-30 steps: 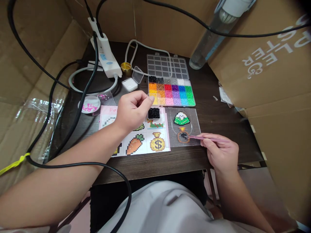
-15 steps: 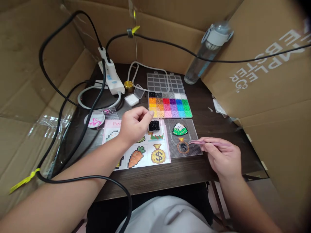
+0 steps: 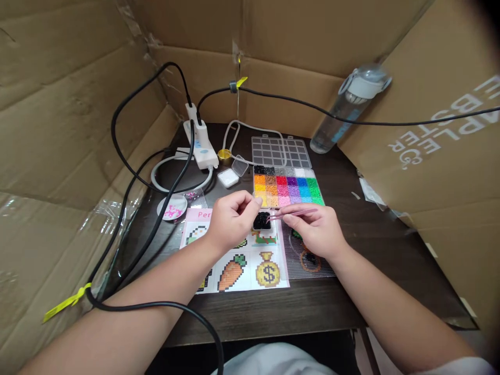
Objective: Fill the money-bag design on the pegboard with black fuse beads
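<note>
a: where're the tweezers [image 3: 299, 212]?
b: right hand [image 3: 319, 230]'s pinching em, tips at the black-bead box [image 3: 262, 229].
a: left hand [image 3: 233, 221]?
b: pinched narrow, just left of that box. can't tell if it's gripping anything

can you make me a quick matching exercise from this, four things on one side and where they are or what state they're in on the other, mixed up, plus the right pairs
Things
1. tweezers
2. water bottle
3. power strip
4. small box by the left hand

Places and states
A. at the back right of the table
B. lid open, black beads inside
C. in the right hand
D. white, with black cables plugged in

Right pairs
1-C
2-A
3-D
4-B
</note>
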Demonstrator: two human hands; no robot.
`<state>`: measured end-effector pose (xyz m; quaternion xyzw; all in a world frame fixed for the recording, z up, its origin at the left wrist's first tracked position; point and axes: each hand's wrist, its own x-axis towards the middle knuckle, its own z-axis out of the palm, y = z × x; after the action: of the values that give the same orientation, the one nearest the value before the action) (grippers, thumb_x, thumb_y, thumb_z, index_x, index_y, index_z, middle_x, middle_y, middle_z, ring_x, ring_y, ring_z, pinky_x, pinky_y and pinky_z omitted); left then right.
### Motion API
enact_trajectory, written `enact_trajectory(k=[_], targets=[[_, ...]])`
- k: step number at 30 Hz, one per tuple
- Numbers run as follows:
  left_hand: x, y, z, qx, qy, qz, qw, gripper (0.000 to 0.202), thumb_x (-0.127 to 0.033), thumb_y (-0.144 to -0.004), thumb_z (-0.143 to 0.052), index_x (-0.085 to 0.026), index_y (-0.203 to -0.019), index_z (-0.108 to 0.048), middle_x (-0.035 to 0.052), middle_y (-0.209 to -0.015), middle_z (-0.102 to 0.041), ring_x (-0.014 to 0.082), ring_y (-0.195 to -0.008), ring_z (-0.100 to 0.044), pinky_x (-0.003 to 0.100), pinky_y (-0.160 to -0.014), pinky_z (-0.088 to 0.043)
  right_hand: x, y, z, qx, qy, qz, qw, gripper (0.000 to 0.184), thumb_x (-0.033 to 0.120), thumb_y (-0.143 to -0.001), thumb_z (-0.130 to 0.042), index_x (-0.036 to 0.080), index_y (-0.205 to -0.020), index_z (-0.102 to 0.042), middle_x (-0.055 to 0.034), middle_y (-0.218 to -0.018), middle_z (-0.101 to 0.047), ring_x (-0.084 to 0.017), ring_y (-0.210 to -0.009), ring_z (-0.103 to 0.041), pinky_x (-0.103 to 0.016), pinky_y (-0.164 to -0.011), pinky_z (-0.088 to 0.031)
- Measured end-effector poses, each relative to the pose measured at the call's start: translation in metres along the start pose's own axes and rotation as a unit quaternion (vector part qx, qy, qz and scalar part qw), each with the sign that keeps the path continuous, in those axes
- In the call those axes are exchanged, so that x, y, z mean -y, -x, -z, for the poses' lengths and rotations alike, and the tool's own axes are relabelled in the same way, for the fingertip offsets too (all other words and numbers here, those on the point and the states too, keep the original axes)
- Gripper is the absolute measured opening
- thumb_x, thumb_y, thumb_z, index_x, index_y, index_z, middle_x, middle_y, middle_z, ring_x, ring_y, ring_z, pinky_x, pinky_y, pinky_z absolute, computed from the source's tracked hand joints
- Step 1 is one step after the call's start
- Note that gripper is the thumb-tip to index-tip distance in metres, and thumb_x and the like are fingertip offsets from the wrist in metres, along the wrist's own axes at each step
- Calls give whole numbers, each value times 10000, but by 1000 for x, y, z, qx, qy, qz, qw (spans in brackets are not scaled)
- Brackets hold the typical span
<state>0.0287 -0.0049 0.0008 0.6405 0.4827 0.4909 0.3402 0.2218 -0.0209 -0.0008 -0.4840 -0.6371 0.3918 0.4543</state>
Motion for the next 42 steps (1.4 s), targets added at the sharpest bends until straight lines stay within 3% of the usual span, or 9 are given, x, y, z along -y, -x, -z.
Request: enact_trajectory(k=[42], targets=[[0, 1, -2, 10, 4, 0, 1000, 302, -296, -818, -603, -172, -554, -526, -34, -477, -427, 81, -471, -357, 226, -439, -303, -9, 3, -5, 25, -20, -33, 999, 83, 266, -791, -731, 199, -816, -775, -53, -818, -799, -195, -769, -769, -323, -729, -637]])
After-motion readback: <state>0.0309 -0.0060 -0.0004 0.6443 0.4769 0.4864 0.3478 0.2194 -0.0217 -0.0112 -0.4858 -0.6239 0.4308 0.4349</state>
